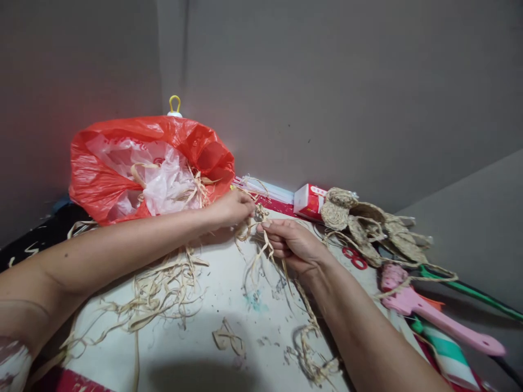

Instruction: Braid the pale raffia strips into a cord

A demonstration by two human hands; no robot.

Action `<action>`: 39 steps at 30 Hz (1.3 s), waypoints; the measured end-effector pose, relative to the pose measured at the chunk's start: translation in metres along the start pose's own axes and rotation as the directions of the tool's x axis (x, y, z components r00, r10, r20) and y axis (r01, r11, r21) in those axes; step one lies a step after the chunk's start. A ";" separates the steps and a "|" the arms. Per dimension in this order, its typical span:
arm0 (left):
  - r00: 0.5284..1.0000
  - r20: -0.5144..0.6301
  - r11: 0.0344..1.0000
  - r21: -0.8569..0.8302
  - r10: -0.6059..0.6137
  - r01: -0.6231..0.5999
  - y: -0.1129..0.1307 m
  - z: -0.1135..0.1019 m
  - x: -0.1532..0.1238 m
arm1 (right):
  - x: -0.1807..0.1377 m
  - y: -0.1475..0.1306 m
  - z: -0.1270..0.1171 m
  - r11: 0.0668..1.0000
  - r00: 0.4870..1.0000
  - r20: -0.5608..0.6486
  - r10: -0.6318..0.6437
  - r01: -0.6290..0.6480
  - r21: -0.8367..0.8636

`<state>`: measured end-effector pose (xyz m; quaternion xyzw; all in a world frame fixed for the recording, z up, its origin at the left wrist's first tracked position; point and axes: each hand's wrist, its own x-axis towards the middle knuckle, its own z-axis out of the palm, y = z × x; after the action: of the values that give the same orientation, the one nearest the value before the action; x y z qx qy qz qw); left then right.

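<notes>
My left hand [236,209] is closed in a pinch on pale straw strands at the far middle of the table. Close beside it on the right, my right hand [297,246] has its thumb and fingers pressed together on the same strands [266,245], whose loose ends hang below the fingers. A twisted straw cord [304,305] runs down under my right wrist to a loose heap [316,354] near the front. Loose flat straw strips [159,294] lie tangled below my left forearm. One small curled strip [229,338] lies alone in the middle.
A red plastic bag [134,128] holding a white bag [169,182] and straw stands back left. At the right are a red-and-white box [307,201], woven straw pieces [337,215], red rings [354,258], a pink-handled tool [449,321] and a white-and-green tube [447,351]. Grey walls rise behind.
</notes>
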<state>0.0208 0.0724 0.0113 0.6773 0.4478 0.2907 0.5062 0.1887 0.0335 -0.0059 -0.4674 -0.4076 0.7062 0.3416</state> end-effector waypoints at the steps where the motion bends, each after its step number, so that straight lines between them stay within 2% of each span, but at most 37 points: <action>1: 0.995 0.086 0.996 -0.061 -0.052 0.057 -0.004 0.007 -0.001 | 0.000 0.000 -0.001 1.000 1.000 0.014 0.004 -0.004 -0.012; 2: 0.982 0.164 0.987 -0.114 -0.096 0.115 -0.006 0.014 -0.002 | 0.001 0.001 -0.003 1.000 1.000 0.028 0.010 -0.009 -0.024; 4: 0.966 0.224 0.975 -0.153 -0.126 0.162 -0.009 0.024 -0.006 | 0.001 0.001 -0.005 0.999 0.998 0.051 0.026 -0.023 -0.046; 7: 0.981 0.173 0.992 -0.079 -0.084 0.099 -0.010 0.028 -0.010 | 0.000 -0.001 -0.010 0.995 0.996 0.076 0.055 -0.048 -0.086; 9: 0.984 0.176 0.999 0.014 -0.036 0.034 -0.010 0.024 -0.010 | -0.001 -0.001 -0.012 0.990 0.993 0.093 0.076 -0.064 -0.126; 13: 0.965 0.259 0.987 0.145 0.034 -0.074 -0.012 0.015 -0.005 | -0.001 0.001 -0.017 0.982 0.992 0.101 0.082 -0.062 -0.179; 18: 0.949 0.314 0.990 0.127 0.015 -0.058 -0.015 0.004 0.001 | 0.000 0.004 -0.025 0.978 0.996 0.068 0.053 -0.038 -0.205; 22: 0.953 0.300 0.993 0.119 -0.052 0.017 -0.011 -0.012 0.003 | -0.001 0.003 -0.033 0.972 0.996 0.076 0.048 -0.029 -0.235; 26: 0.972 0.213 0.990 0.119 -0.101 0.077 -0.002 -0.024 0.004 | -0.002 0.001 -0.037 0.970 0.996 0.083 0.024 -0.003 -0.245; 29: 0.997 0.010 0.979 0.191 -0.077 0.074 0.001 -0.031 0.009 | -0.002 0.000 -0.039 0.975 0.996 0.093 0.011 0.010 -0.223; 31: 0.986 -0.163 0.965 0.256 -0.024 0.066 -0.001 -0.039 0.014 | -0.002 -0.001 -0.041 0.977 0.995 0.099 0.007 0.015 -0.213; 33: 0.950 -0.309 0.947 0.315 0.046 0.057 -0.003 -0.049 0.018 | -0.002 -0.002 -0.042 0.977 0.995 0.101 0.005 0.017 -0.212; 36: 0.860 -0.466 0.894 0.447 0.209 0.025 -0.004 -0.058 0.019 | -0.002 -0.003 -0.041 0.978 0.994 0.109 0.007 0.016 -0.207; 38: 0.782 -0.456 0.785 0.615 0.424 -0.067 -0.002 -0.052 0.014 | -0.002 -0.003 -0.039 0.980 0.994 0.113 0.005 0.018 -0.200; 39: 0.738 -0.401 0.699 0.703 0.543 -0.132 -0.001 -0.044 0.009 | -0.001 -0.003 -0.039 0.980 0.993 0.114 0.003 0.019 -0.196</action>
<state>-0.0131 0.0993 0.0243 0.7571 0.5104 0.4074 0.0192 0.2258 0.0434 -0.0117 -0.4562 -0.4961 0.6865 0.2728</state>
